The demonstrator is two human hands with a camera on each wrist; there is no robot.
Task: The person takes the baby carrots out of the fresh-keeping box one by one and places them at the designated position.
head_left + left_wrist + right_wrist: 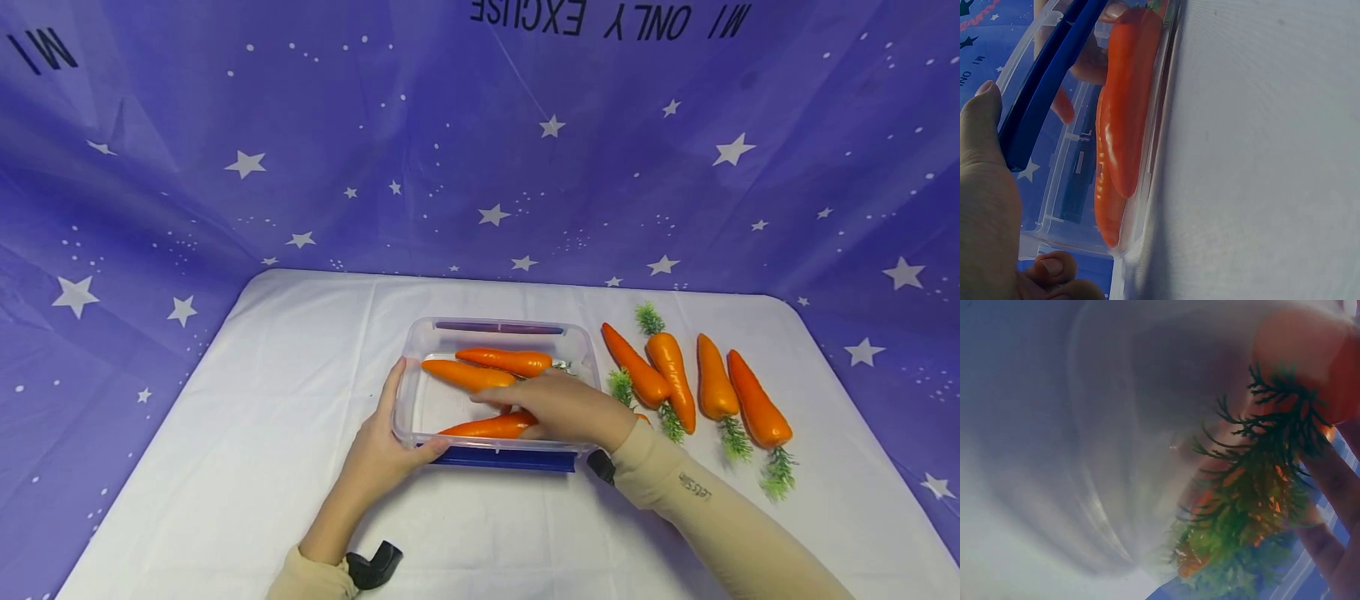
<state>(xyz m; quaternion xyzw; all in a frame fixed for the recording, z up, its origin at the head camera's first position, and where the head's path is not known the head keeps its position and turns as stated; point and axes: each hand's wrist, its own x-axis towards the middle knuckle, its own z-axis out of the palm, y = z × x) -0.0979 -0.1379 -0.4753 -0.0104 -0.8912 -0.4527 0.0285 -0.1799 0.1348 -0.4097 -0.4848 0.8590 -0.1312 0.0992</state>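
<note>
A clear plastic box [399, 417] with blue latch flaps [510, 459] stands on the white tabletop. My left hand [375, 454] grips its left end, thumb at the front rim and fingers along the end wall. Inside the box, my right hand [573, 407] holds an orange carrot [487, 428] by its thick end, close to the front wall. Two more carrots, one at the back [506, 360] and one in front of it [465, 374], lie in the box, their thick ends toward the right. Green leaves [1247, 494] of a carrot show beside the right fingers in the right wrist view.
Several carrots with green tops lie on the cloth right of the box, among them a leaning one [633, 364], a crossing one [670, 375] and the rightmost [759, 402]. A purple starred curtain [420, 167] surrounds the table [247, 417].
</note>
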